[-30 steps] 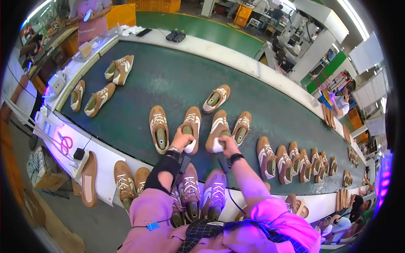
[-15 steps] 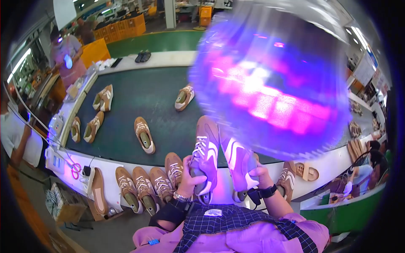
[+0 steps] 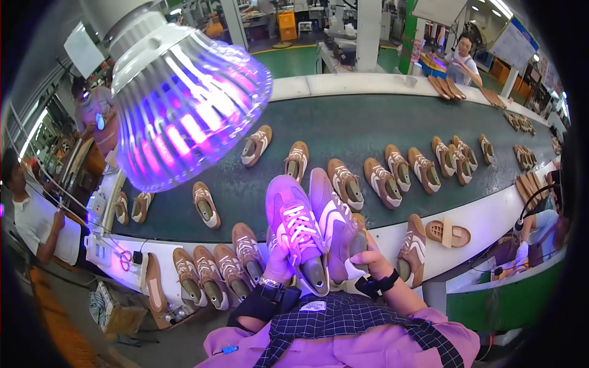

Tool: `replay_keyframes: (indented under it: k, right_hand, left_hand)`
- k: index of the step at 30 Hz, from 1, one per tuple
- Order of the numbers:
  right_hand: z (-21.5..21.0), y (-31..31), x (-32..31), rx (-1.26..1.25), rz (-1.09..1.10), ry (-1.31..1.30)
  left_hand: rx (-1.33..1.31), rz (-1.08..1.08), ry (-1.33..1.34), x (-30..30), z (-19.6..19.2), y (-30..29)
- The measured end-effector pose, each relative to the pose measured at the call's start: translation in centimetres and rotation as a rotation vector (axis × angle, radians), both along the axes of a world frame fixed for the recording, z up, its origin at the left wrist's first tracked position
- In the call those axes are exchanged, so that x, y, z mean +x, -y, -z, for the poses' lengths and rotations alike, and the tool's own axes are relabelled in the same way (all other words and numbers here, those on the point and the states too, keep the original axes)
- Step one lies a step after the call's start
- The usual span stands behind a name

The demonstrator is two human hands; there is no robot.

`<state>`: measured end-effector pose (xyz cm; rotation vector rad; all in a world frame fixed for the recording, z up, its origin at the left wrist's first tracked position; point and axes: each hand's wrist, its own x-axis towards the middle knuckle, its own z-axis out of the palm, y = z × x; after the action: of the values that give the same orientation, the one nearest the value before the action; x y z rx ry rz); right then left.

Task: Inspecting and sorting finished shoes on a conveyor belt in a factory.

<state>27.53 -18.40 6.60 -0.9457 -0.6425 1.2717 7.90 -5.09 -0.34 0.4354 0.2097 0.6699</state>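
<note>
Head view: 2 shoes are held up side by side under the purple lamp (image 3: 184, 98), toes pointing away from the person, long axes nearly parallel. The left hand (image 3: 279, 267) has its grip closed around the heel of the left shoe (image 3: 293, 230); the right hand (image 3: 368, 257) grips the right shoe (image 3: 334, 224) at its heel. Both sit above the white desk (image 3: 485, 214) edge, nearer than the belt (image 3: 368, 126).

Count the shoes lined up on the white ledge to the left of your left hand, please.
4. The shoes stand side by side on the white ledge, toes pointing away, just left of the left hand. A loose sole lies further left; others may be hidden.
</note>
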Motion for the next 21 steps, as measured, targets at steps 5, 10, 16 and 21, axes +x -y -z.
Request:
replay_keyframes:
  k: [5, 10, 16, 21]
  right_hand:
    - [-2.6, -0.9, 2.2, 0.123, 0.022, 0.506]
    - [-2.8, -3.0, 2.9, 0.341, 0.128, 0.206]
    - [1.2, -4.6, 2.5, -0.009, -0.301, -0.195]
    - [2.1, -5.0, 3.6, -0.017, -0.519, -0.308]
  left_hand:
    - [0.14, -0.049, 0.065, 2.2, -2.0, -1.0]
    - [0.175, -0.1, 0.084, 2.7, -1.0, -2.1]
    - [-0.058, -0.046, 0.11, 0.0, 1.0, -0.8]
    - [-0.258, -0.015, 0.111, -1.1, 3.0, -0.4]
